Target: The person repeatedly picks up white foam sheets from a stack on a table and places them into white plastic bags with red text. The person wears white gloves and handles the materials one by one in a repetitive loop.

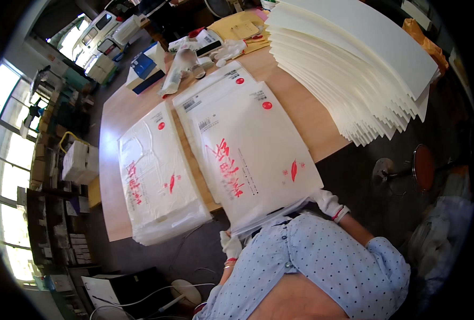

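A white sheet with red print shows through a clear plastic bag (271, 154), which lies over the table's near edge against my body. My left hand (230, 245), in a white glove, is closed at the bag's near left corner, its fingertips partly hidden by the plastic. At the near right corner my right hand (328, 204), gloved too, grips the bag's edge. Under it and farther up the table lies another printed white bag (191, 101). To the left rests a stack of bagged printed sheets (154, 176), its loose plastic ends hanging past the table edge.
A tall fanned stack of white sheets (349, 74) covers the table's far right. Toward the back lie a phone (208, 48), a tape roll (198, 71), crumpled white gloves (230, 50) and a blue box (143, 65). A round stool (423, 168) stands at right on the floor.
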`<action>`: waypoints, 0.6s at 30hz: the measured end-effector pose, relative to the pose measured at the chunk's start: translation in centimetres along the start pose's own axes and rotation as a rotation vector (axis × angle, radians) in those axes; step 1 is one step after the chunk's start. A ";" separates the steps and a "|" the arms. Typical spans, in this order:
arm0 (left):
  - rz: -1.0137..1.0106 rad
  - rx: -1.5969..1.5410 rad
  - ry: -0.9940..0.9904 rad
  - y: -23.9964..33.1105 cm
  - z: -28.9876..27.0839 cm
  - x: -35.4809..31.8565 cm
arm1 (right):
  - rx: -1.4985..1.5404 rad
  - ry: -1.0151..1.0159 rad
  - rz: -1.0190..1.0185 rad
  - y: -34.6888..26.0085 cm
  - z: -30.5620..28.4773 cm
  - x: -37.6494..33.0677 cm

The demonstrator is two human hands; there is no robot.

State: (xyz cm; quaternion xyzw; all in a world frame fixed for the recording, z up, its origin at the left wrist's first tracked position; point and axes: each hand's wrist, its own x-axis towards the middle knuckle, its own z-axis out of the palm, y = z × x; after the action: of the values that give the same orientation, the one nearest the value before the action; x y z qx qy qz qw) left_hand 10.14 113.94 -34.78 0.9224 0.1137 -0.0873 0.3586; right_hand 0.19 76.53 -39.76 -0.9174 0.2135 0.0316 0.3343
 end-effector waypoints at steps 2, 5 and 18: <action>-0.030 0.019 0.084 -1.2 0.1 0.8 | -0.223 -0.394 0.095 -3.5 -5.2 -0.1; 0.299 -0.382 0.172 -2.8 -0.1 1.7 | 0.433 -0.545 0.009 -0.5 -7.6 -0.1; 0.851 -1.163 0.741 7.4 -22.7 10.7 | 1.426 -0.533 0.046 -30.4 2.0 10.3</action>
State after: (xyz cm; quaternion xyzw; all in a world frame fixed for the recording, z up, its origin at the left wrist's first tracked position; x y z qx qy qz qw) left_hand 24.23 125.64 -16.09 0.5216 -0.1083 0.4410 0.7223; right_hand 22.23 94.84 -25.17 -0.4358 0.1134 0.1135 0.8856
